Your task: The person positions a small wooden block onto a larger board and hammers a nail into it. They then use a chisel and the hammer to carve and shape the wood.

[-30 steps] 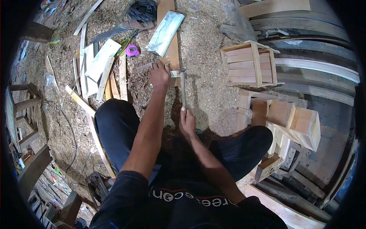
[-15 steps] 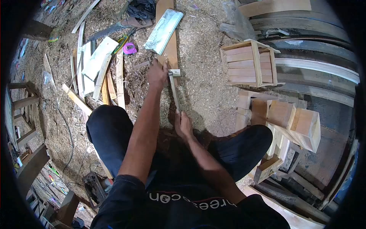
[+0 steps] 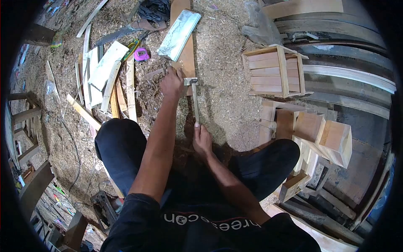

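My right hand is closed around the lower end of a hammer. The hammer's handle points away from me, and its head lies at the right end of a small pale piece of wood. My left hand is closed, with bent fingers against that small piece; the grip itself is partly hidden. Both the piece and the hand are over the near end of a long brown board on the ground. A whitish painted board lies across this board farther off.
Wood strips, a white board, a pink tape measure and a handsaw lie to the left. Slatted wooden crates and box-like wooden pieces stand to the right, near stacked planks. Shavings cover the ground.
The hammer head has shifted to the right across the small piece of wood, whose left part now shows. My left hand has moved slightly; both hands keep their closed grip.
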A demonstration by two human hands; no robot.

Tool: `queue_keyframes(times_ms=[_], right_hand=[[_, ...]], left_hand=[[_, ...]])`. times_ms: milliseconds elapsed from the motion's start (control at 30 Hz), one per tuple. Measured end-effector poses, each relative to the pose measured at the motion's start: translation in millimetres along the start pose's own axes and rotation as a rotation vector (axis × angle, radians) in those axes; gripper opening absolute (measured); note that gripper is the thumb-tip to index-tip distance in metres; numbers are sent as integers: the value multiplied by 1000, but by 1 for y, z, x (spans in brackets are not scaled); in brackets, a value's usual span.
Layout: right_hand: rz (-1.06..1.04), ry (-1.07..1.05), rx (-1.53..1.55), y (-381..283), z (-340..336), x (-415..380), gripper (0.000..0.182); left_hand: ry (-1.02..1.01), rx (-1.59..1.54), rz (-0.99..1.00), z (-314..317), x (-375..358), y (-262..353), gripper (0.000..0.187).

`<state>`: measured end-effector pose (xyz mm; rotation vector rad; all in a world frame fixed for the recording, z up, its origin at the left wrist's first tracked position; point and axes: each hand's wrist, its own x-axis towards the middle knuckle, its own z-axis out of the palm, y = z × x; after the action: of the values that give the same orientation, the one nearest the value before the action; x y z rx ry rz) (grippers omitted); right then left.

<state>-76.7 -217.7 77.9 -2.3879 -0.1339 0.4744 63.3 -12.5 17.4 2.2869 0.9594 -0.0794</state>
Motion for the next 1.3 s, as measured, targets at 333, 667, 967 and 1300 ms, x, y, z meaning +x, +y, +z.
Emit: queue_keyframes(times_ms=[333, 667, 967, 1300], right_hand=[[42, 65, 14, 1, -5, 4, 37], [-59, -17, -48, 37, -14, 10, 40], [-308, -440, -415, 29, -154, 129, 40], [-617, -484, -634, 16, -169, 146, 36]], left_hand=[[70, -37, 20, 1, 0, -1, 37], [-34, -42, -27, -1, 2, -3, 43], [63, -26, 43, 4, 0, -5, 40], [1, -2, 67, 0, -2, -4, 40]])
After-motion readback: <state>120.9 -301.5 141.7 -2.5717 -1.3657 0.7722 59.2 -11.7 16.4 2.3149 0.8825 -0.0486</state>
